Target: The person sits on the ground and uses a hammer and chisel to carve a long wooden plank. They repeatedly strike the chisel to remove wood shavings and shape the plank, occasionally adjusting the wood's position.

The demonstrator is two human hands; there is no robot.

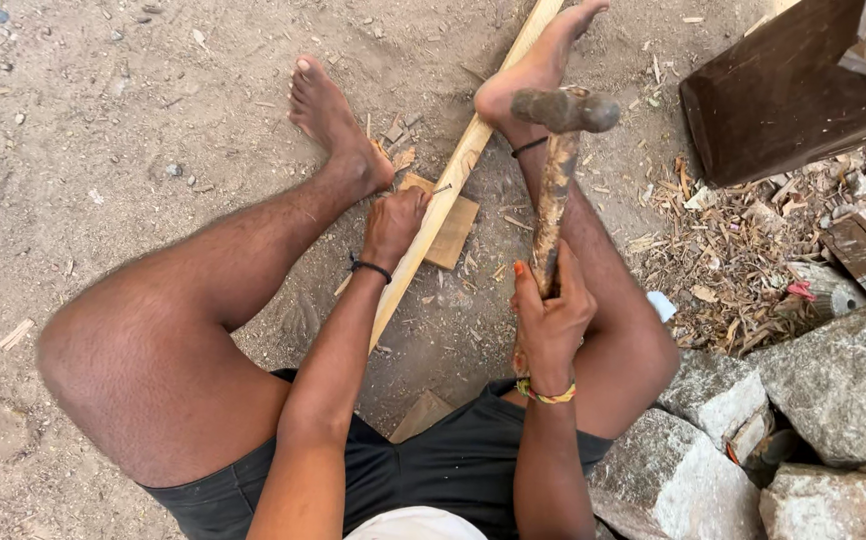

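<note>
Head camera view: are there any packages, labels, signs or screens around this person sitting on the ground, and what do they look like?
None in view: no package, label, sign or screen.
What is there instead: a pale wooden stick steadied by the left hand over a small wooden block.
A rough hammer raised in the right hand.
A dark brown wooden box at upper right, grey stones at lower right.

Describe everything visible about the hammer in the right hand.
The hammer has a dark, worn metal head on a rough, mottled wooden handle, pale and brown in patches. The right hand grips the handle's lower end, with the head raised above the right ankle, over the long pale wooden strip. The handle runs nearly vertically in the view. Only the right hand touches it.
</note>
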